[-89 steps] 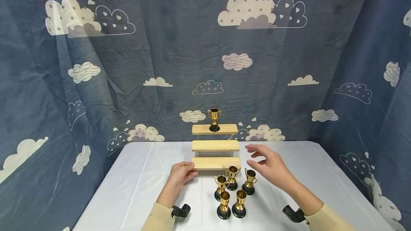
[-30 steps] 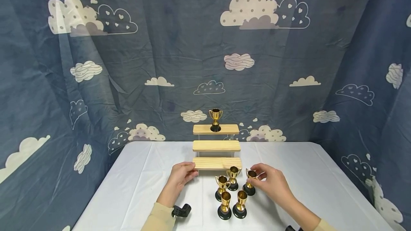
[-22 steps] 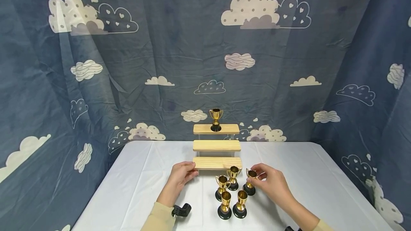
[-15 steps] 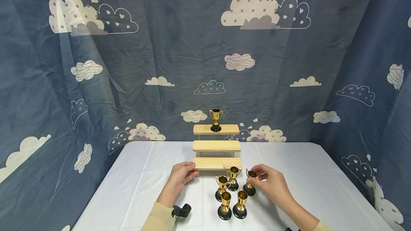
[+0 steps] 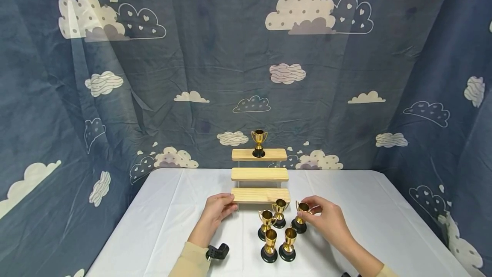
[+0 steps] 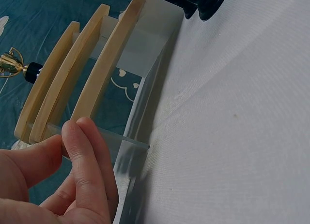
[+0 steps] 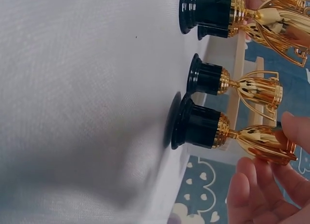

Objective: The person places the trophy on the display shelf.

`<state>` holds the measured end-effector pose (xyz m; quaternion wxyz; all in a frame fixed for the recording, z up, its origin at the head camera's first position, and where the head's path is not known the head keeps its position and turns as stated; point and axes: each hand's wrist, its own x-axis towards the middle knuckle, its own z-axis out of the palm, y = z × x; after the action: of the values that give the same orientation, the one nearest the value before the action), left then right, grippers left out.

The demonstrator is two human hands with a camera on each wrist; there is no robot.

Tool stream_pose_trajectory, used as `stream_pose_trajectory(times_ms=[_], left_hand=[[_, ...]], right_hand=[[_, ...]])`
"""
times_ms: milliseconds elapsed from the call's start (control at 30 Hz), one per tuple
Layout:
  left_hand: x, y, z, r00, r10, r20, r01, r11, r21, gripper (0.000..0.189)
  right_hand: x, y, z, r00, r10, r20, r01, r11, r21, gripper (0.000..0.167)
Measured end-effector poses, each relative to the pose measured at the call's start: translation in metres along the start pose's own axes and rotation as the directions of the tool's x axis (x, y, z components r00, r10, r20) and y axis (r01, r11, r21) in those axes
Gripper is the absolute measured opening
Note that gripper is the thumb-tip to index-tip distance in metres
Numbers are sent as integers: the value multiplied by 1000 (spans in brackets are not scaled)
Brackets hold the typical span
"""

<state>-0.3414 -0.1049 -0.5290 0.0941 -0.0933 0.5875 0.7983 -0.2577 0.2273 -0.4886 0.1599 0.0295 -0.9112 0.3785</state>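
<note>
A small gold trophy cup [image 5: 299,225] with a black base is pinched at its bowl by the thumb and fingers of my right hand [image 5: 326,219]. In the right wrist view a dark shadow lies beside the base of this trophy cup [image 7: 201,125], which looks slightly off the cloth. My left hand [image 5: 216,212] pinches the left end of the lowest shelf [image 5: 261,195] on a three-step wooden display stand. On its top shelf [image 5: 239,154] stands another trophy cup [image 5: 259,141]. Several more trophy cups [image 5: 270,243] stand upright in front of the stand.
The middle shelf [image 5: 259,175] sits between the other two, on clear side supports. A white cloth covers the table [image 5: 173,225]. Behind hangs a dark blue curtain [image 5: 215,46] with cloud prints.
My right hand came in from above right and took hold of the rightmost trophy cup, which has since shifted very slightly right. My left hand has stayed at the shelf's end.
</note>
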Motion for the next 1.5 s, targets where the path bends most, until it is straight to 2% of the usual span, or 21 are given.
stream_pose_trajectory(times_ms=[267, 567, 767, 1200, 1500], left_hand=[[0, -1, -1, 1000, 2, 5, -2, 1000, -2, 28], [2, -2, 0, 1000, 7, 1, -7, 1000, -3, 26], [3, -3, 1, 1000, 5, -18, -5, 1000, -1, 25], [0, -2, 0, 1000, 25, 1, -25, 1000, 4, 26], [0, -1, -1, 1000, 26, 5, -26, 1000, 5, 26]], right_hand=[[-1, 2, -2, 1000, 8, 8, -8, 1000, -1, 34], [-1, 3, -6, 999, -26, -24, 26, 1000, -10, 34], [-1, -1, -11, 998, -47, -39, 47, 999, -6, 35], [1, -9, -21, 994, -85, -70, 86, 996, 14, 34], [5, -17, -24, 993, -73, -88, 73, 997, 0, 34]])
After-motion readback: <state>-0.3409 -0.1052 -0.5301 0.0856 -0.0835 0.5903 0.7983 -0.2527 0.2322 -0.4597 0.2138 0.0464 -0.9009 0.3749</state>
